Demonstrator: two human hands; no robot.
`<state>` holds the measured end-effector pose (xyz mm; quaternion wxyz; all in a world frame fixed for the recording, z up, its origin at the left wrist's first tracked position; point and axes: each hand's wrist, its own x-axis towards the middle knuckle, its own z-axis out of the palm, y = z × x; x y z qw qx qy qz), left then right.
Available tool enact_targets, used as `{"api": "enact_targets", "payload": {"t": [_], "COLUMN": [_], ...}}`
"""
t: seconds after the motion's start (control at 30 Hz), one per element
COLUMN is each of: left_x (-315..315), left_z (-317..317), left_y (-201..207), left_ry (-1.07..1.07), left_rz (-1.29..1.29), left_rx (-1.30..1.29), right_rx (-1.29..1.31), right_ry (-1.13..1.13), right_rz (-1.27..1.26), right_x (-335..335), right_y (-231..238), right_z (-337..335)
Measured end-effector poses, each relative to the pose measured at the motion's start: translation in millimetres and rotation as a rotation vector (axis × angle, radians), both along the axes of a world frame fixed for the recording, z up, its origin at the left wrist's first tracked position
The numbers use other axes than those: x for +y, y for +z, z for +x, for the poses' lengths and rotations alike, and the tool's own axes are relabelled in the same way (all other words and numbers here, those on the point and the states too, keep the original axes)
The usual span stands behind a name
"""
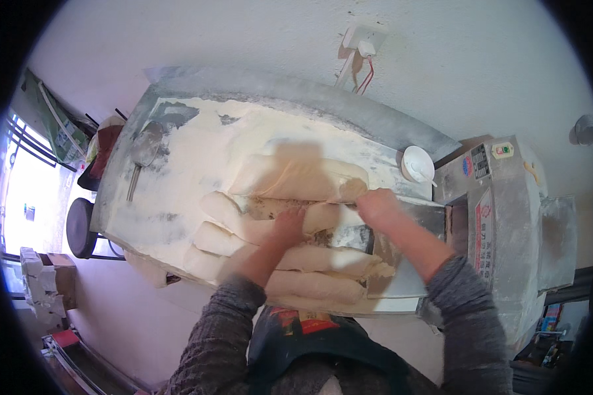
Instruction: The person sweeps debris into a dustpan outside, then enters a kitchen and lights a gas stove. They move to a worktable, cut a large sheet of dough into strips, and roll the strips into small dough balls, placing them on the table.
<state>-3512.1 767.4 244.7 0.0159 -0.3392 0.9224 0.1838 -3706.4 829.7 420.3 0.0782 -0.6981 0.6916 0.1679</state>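
Several long, pale dough rolls lie side by side on a floured worktop (197, 141). My left hand (290, 225) presses down on the middle dough strip (227, 212), its fingers curled over it and partly hidden. To the right, my right hand (377, 207) is closed by that strip's right end, next to the ragged tip of the far dough roll (263, 184). What its fingers pinch is mostly covered, but dough lies right at them. Nearer to me rest two more rolls, a front dough roll (316, 287) and the dough roll behind it (329, 261).
A grey metal machine (507, 217) stands against the worktop's right end. Near it sits a white bowl (417, 164). A long-handled metal scoop (147, 145) lies at the far left, above a round dark stool (80, 228). A socket (366, 41) with cables is on the wall behind.
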Motion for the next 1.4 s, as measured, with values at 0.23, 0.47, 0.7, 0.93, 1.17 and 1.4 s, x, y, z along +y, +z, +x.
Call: {"api": "enact_targets", "payload": {"t": [0.23,0.47,0.7,0.93,1.17,1.4], "left_x": [11,19,31,47,71,7], "left_z": [-58,-38,-69,-129,-116,-36], "left_y": [-25,-7,-8,-30,-30,-27], "left_ry": [0.130,-0.160,-0.003,0.058,-0.426,0.107], "left_rz": [0.150,0.360,0.121,0.155,0.227,0.397], "left_rx": [0.121,0.038,0.111,0.127,0.346,0.443], "right_rx": [0.031,-0.033,0.018,0.025,-0.002,-0.203], "right_ry": [0.055,0.078,-0.019,-0.067,-0.021,-0.086], "right_rz": [-0.081,-0.091,0.011,-0.013,-0.009,0.046], "right_x": [-22,-42,11,4,-1,-3], "right_y": [-61,-54,13,-58,-61,6], "right_z": [-5,-9,-61,-75,-82,-53]}}
